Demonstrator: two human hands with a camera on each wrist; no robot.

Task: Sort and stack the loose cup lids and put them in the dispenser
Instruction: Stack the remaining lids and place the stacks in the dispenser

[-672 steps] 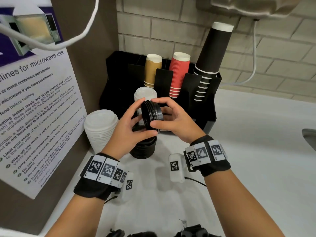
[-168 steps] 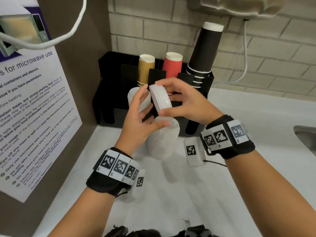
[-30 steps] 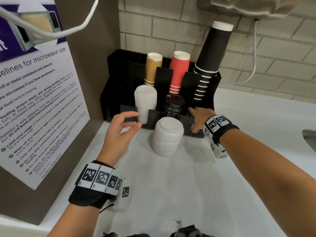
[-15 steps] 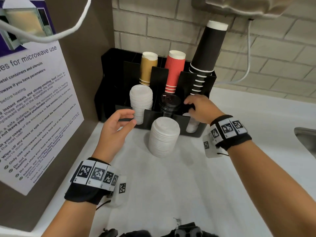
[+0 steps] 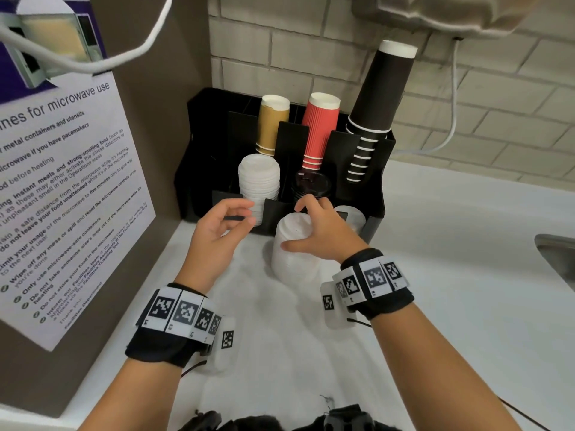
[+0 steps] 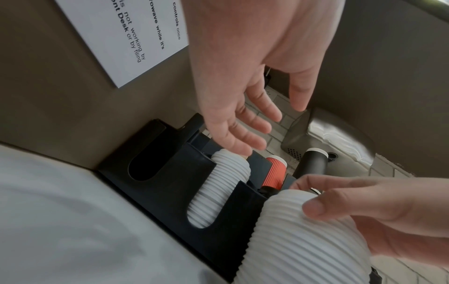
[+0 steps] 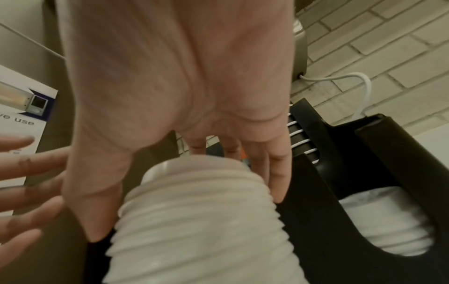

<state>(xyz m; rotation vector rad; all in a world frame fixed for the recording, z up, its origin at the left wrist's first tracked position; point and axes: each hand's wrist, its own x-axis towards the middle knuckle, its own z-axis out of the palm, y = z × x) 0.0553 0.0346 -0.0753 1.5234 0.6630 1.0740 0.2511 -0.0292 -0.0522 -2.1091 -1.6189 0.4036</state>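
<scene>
A tall stack of white ribbed cup lids stands upright on the white surface, just in front of the black dispenser. Inside the dispenser's front row, a second white lid stack fills the left slot and rises above its wall, a stack of black lids sits in the middle slot, and a short white lid stack sits low in the right slot.

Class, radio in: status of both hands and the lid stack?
Right hand grips loose white lid stack on counter. Left hand open, holding nothing. Dispenser directly behind; nothing blocking.
</scene>
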